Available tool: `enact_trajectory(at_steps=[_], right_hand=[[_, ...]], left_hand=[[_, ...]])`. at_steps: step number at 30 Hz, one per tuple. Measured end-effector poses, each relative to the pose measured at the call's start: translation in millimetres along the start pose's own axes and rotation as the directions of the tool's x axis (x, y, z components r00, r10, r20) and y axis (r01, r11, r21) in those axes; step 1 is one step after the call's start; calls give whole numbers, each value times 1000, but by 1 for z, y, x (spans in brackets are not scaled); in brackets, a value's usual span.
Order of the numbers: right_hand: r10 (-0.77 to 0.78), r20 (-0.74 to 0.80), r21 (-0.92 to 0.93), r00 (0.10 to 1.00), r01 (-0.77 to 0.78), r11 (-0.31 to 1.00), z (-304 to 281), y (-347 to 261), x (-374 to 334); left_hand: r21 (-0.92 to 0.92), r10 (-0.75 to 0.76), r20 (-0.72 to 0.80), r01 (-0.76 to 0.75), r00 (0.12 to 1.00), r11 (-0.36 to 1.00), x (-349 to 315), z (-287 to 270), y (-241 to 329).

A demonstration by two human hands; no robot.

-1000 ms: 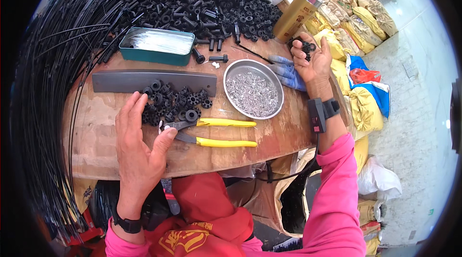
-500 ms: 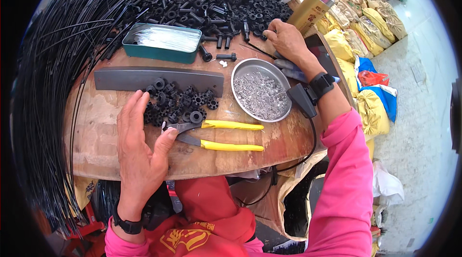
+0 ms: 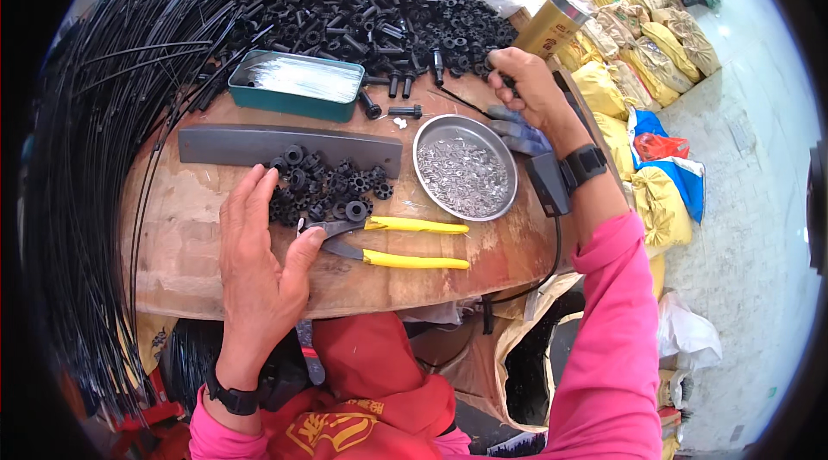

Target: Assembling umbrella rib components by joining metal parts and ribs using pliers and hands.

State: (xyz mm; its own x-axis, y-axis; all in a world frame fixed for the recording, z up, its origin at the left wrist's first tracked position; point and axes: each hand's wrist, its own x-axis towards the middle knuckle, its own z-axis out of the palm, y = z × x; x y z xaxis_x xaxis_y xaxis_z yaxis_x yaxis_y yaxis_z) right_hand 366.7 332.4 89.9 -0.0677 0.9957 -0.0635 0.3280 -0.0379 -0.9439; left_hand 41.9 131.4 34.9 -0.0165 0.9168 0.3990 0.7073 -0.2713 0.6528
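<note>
My left hand [image 3: 263,257] rests at the left of the wooden table, fingers straight and thumb apart. It lies beside a small heap of black toothed plastic rings [image 3: 323,184]. Its thumb is close to the jaws of yellow-handled pliers [image 3: 416,261], which lie spread on the table. My right hand [image 3: 533,85] is curled above the far right of the table, near a gold canister [image 3: 548,25]. Something dark and small shows between its fingers, too hidden to name. Below it lie a grey-blue glove [image 3: 522,134] and a round metal dish [image 3: 504,210] of small silvery pieces.
A large pile of black plastic parts [image 3: 345,7] covers the far table. Long black strips [image 3: 95,141] hang over the left side. A teal box [image 3: 293,100] of thin pale wires stands behind a grey metal bar [image 3: 289,145]. Yellow sacks [image 3: 662,201] line the floor at right.
My right hand has drawn back slightly to the right from the edge of the black pile, and its fingers have curled in. My left hand stays beside the rings and pliers.
</note>
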Motion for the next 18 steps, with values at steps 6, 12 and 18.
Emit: enact_trajectory(at_steps=[6,12,18], right_hand=[[-22,110,732,994,-66,678,-10,2,-52],[5,199,674,980,-141,726,24,-15,-89],[44,340,474,939,-212,855,71,-38,-99]], left_hand=[[33,56,-24,-55,998,998,0,5,-2],[38,47,-50,-45,998,998,-2,6,-3],[114,90,-26,-87,996,990,-2,8,-1]])
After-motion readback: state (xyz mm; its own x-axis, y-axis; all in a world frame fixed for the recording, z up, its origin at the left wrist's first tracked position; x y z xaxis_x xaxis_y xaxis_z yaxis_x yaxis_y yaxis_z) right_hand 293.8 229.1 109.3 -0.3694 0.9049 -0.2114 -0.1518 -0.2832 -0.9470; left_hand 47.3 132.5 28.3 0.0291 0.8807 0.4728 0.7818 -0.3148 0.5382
